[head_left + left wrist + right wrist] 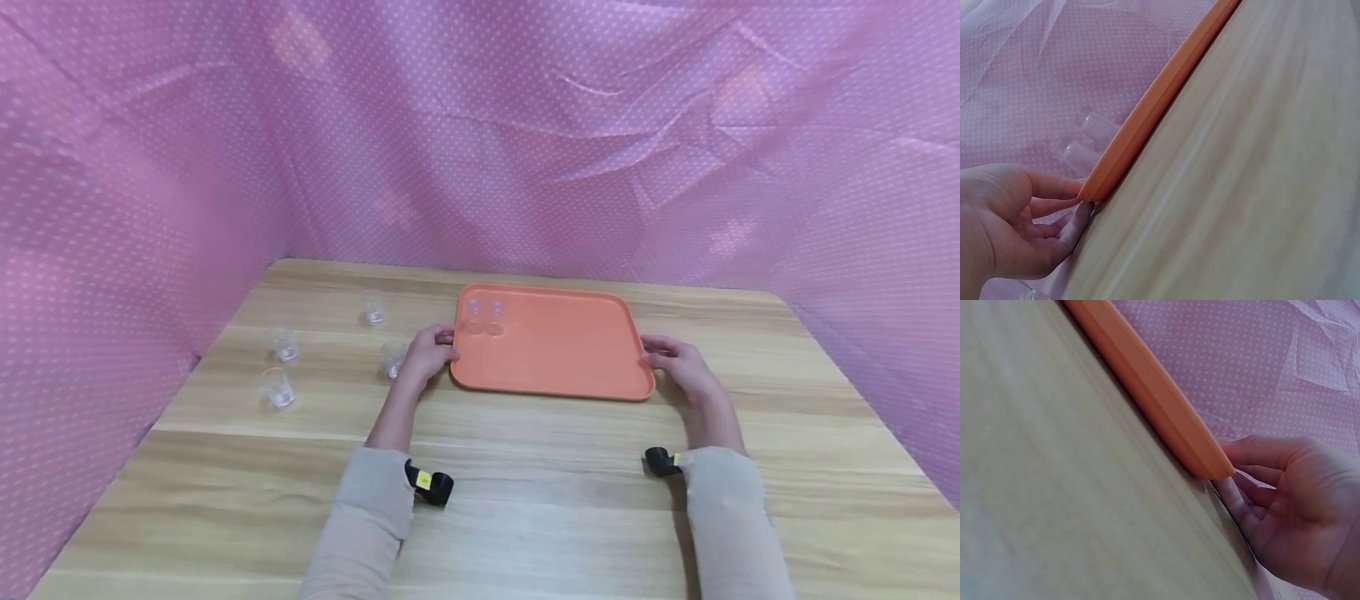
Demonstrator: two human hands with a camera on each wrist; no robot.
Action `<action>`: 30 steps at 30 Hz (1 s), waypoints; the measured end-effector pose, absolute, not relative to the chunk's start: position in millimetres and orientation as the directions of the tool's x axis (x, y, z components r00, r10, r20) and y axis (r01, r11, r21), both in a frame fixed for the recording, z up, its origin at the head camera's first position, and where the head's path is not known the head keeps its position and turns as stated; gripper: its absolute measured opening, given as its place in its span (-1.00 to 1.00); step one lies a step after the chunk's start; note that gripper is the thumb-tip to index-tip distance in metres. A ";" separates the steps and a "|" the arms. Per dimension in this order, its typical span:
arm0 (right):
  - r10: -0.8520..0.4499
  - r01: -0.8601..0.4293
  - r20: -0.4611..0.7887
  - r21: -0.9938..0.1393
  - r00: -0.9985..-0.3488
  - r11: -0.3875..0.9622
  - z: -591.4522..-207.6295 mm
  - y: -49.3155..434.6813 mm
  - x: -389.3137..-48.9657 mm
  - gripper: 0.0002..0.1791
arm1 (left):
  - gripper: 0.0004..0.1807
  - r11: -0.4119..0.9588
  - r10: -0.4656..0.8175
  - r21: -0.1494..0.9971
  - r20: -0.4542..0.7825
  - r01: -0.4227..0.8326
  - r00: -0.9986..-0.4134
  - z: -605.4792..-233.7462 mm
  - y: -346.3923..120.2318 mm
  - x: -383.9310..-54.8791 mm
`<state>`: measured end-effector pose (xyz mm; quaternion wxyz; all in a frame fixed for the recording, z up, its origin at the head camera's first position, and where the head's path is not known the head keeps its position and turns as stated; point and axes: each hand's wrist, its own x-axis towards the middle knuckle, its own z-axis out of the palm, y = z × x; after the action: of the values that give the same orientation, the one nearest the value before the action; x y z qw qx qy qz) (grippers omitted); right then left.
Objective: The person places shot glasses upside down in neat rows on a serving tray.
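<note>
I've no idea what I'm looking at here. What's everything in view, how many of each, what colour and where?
Table: 1, light wood, in front of the person.
Cloth: at least 1 piece, pink-purple with pale dots, behind the table and along both sides.
Tray: 1, orange, towards the table's far side.
Tray cups: 2, clear, at the tray's far left.
Table cups: 4, clear, on the table left of the tray.
Devices: 2, black with yellow tags, one at each cuff.
Sleeves: 2, pale greyish, on the forearms.
Left hand: 1, bare, holding the tray's left edge.
Right hand: 1, bare, holding its right edge.
</note>
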<state>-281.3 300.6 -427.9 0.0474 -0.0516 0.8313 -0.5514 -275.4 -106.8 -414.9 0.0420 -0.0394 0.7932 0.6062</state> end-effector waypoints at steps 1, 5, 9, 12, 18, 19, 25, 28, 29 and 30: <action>-0.136 -0.031 -0.025 -0.921 -0.990 0.389 -428.2 299.9 -281.5 -0.44 | -0.46 0.266 -0.016 0.957 -0.115 -0.115 -0.993 -414.3 -106.5 -275.0; -0.132 -0.018 -0.033 -0.930 -0.991 0.366 -428.6 297.3 -282.4 -0.43 | -0.42 0.303 -0.023 0.946 -0.112 -0.114 -0.993 -410.2 -103.9 -273.0; -0.136 -0.016 -0.024 -0.958 -0.990 0.285 -427.7 296.7 -282.6 -0.44 | -0.39 0.394 -0.003 0.916 -0.080 -0.075 -0.997 -403.1 -101.0 -270.6; -0.128 -0.002 -0.028 -0.972 -0.991 0.234 -426.8 297.6 -281.3 -0.45 | -0.39 0.421 0.018 0.906 -0.060 -0.047 -0.998 -396.2 -99.1 -268.3; -0.130 0.006 -0.037 -0.973 -0.991 0.232 -427.5 298.6 -279.1 -0.47 | -0.45 0.427 0.039 0.904 0.000 0.016 -0.999 -374.8 -96.8 -261.0; -0.133 0.003 -0.035 -0.972 -0.990 0.234 -427.8 298.5 -279.1 -0.47 | -0.46 0.427 0.040 0.904 0.021 0.036 -0.999 -370.3 -97.5 -259.7; -0.136 -0.009 -0.022 -0.974 -0.990 0.226 -429.6 298.4 -281.0 -0.48 | -0.54 0.429 0.005 0.876 0.243 0.222 -0.970 -343.8 -113.0 -247.9; -0.131 -0.009 -0.020 -0.975 -0.991 0.222 -430.2 299.8 -282.3 -0.48 | -0.57 0.458 0.015 0.831 0.347 0.315 -0.938 -339.3 -128.9 -242.3; -0.133 -0.012 -0.018 -0.974 -0.991 0.225 -430.4 300.6 -282.7 -0.48 | -0.56 0.461 0.024 0.824 0.360 0.330 -0.933 -339.6 -135.0 -241.0; -0.131 -0.011 -0.019 -0.974 -0.991 0.226 -430.5 301.4 -282.9 -0.49 | -0.55 0.467 0.036 0.817 0.363 0.337 -0.931 -341.1 -141.5 -240.4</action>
<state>-282.9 301.4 -430.5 0.0484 -0.0455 0.7815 -0.6204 -240.4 -141.5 -341.1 -0.1493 0.1106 0.8435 0.5040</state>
